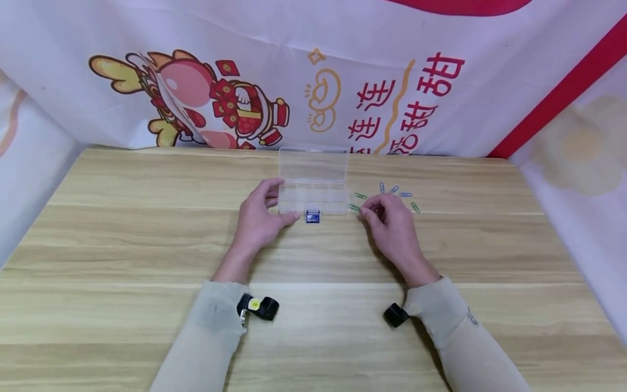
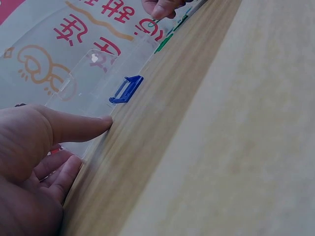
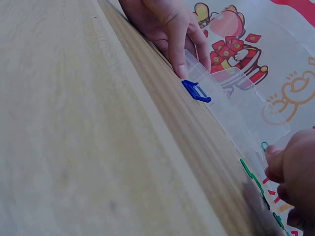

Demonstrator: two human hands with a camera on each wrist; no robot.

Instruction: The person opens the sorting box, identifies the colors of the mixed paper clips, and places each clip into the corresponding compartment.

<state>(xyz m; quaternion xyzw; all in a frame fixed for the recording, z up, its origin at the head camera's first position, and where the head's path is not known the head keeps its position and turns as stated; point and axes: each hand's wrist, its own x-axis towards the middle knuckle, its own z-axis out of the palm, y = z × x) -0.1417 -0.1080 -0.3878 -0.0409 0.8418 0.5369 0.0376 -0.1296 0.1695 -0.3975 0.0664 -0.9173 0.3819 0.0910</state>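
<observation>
A clear plastic compartment box stands on the table with its lid raised at the back and a blue latch at the front. My left hand grips the box's left end, thumb along the front edge and fingers at the far side. My right hand, just right of the box, pinches a green paper clip between thumb and forefinger. Near its fingertips lie green paper clips. Beyond the hand are blue paper clips, and another green clip lies farther right.
The wooden table extends toward me and to both sides. A white printed cloth hangs along its back edge, close behind the raised lid. Each sleeve carries a black wrist strap with a camera mount.
</observation>
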